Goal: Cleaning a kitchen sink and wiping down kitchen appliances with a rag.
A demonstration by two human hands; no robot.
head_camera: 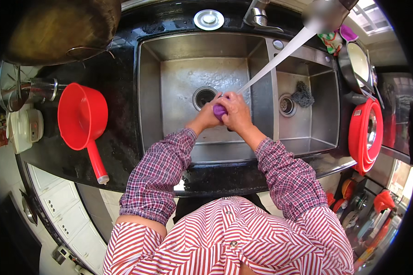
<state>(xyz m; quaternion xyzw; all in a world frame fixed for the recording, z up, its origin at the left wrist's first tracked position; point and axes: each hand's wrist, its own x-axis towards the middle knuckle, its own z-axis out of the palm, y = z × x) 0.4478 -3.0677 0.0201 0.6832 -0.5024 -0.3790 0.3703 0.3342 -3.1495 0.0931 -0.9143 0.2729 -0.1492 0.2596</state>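
Both of my hands meet over the large steel sink basin, near its drain. Between them is a small purple object, perhaps a wadded cloth; the fingers hide most of it. My left hand closes on it from the left. My right hand wraps it from the right and above, and a bit of something dark shows under this palm. From the blurred spout at the top right, a stream of water slants down to my right hand.
A red plastic dipper lies on the black counter at left. Overhead hangs a large dark pan. The smaller basin holds a grey scrubber. Red basins lean at right; a drain plug sits behind.
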